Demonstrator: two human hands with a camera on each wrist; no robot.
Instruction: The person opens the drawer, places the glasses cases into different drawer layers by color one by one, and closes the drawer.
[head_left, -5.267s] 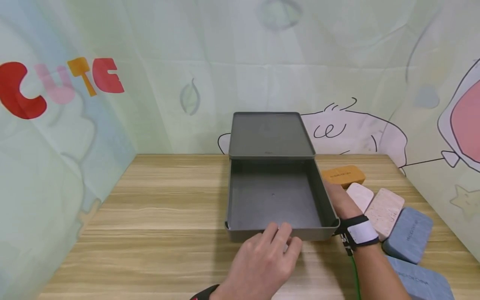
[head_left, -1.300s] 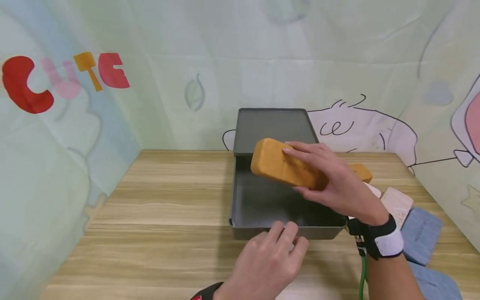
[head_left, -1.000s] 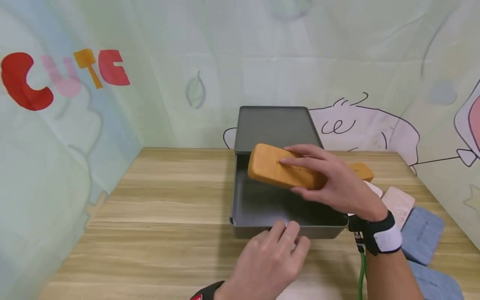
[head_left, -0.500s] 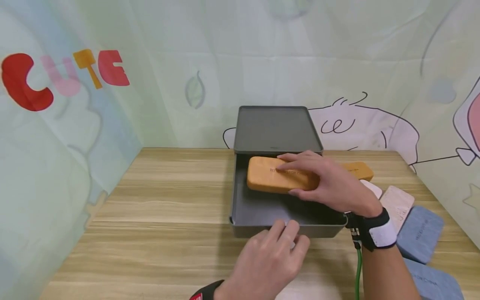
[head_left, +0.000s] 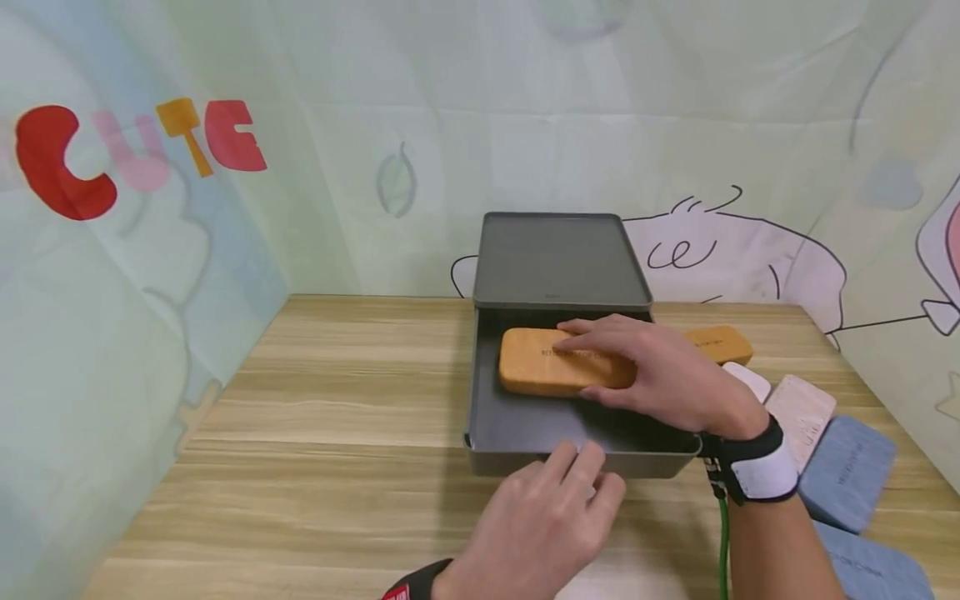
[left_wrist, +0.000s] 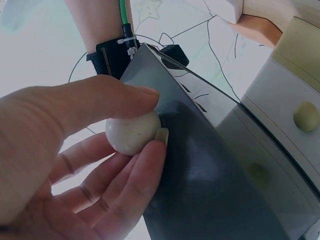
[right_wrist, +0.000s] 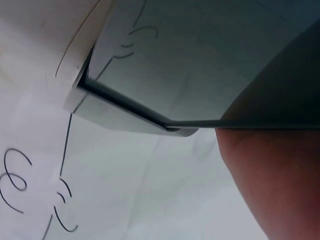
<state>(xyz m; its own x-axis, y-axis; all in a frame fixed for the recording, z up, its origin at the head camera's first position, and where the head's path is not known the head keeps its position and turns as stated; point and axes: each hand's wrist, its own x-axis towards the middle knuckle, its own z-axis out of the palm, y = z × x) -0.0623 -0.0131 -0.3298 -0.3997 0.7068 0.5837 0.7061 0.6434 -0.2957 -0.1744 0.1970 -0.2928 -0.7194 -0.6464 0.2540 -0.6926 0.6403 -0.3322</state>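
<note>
A dark grey drawer (head_left: 540,429) stands pulled out toward me from its grey case (head_left: 558,258). My left hand (head_left: 543,521) is at the drawer's front and pinches its round white knob (left_wrist: 131,134) between thumb and fingers, as the left wrist view shows. Inside the drawer, toward the back, my right hand (head_left: 663,367) grips an orange brick (head_left: 528,367) by its right end, thumb on the near side and fingers over the top. The brick lies level, crosswise and low in the drawer. In the right wrist view the drawer wall hides the brick.
To the right of the drawer, on the wooden table (head_left: 360,433), lie another orange brick (head_left: 726,343), a white block (head_left: 752,380), a pale pink block (head_left: 804,417) and two blue blocks, one farther back (head_left: 847,475) and one nearer (head_left: 877,567). A printed cloth (head_left: 360,108) hangs behind.
My right hand was beside the drawer's right wall, then brought the orange brick over the drawer, tilted. It has since lowered and levelled the brick inside. My left hand has stayed at the front.
</note>
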